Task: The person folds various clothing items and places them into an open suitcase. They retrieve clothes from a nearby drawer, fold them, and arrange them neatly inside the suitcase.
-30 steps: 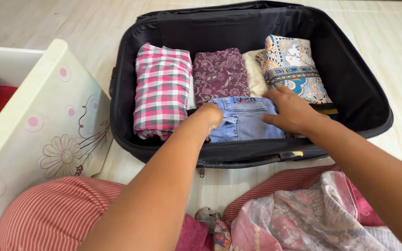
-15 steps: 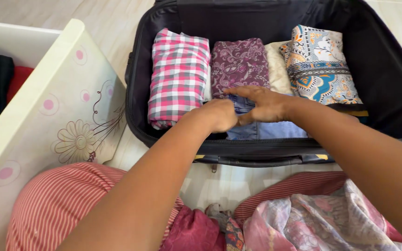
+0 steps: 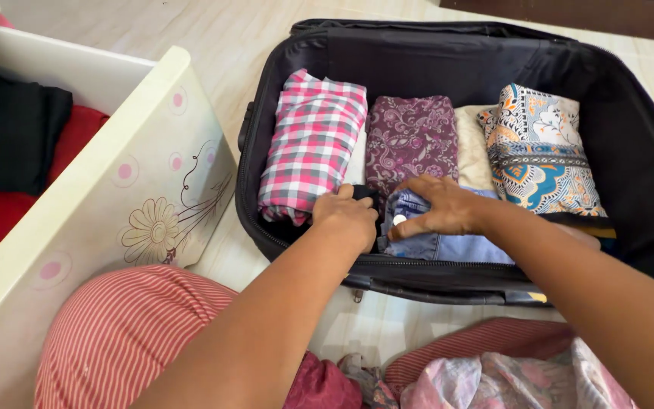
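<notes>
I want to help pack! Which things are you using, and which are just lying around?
In use:
left hand
right hand
jeans
suitcase

Lying about:
checked shirt
purple cloth
patterned cloth
drawer
pink cloth

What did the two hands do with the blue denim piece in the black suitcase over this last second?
The right hand slid from the folded blue denim garment's right side to its left end, fingers now curled over that edge. The left hand stayed at the left edge, now pressing a dark item beside it. The pink checked roll, maroon paisley roll and patterned roll in the black suitcase stayed put.
</notes>
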